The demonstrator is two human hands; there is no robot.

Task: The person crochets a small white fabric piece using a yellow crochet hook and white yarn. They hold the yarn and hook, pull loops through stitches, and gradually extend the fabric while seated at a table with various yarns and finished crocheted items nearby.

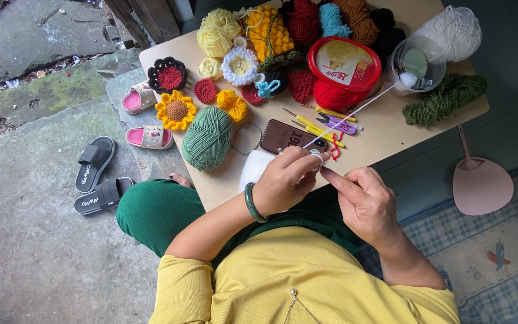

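Closest to you, your left hand (284, 180), with its green bangle (253, 203), is curled shut around the near end of the white yarn strand (355, 111), with a small white piece of crochet work (254, 169) tucked under the palm. Your right hand (364, 201) sits just beside it, fingers drawn together and its forefinger tip touching the left grip where the strand leaves it; whether it pinches a hook there you cannot tell. From that pinch the strand runs taut, up and to the right across the counter (385, 129), its long axis pointing at the clear plastic cup (416, 65) well apart from both hands. So the yarn feeds in from the far right, on the right hand's side. Beneath the strand lie the crochet hooks (316, 125) and a phone (284, 136); the green yarn ball (207, 138) sits to the left, the red tub (343, 63) beyond.
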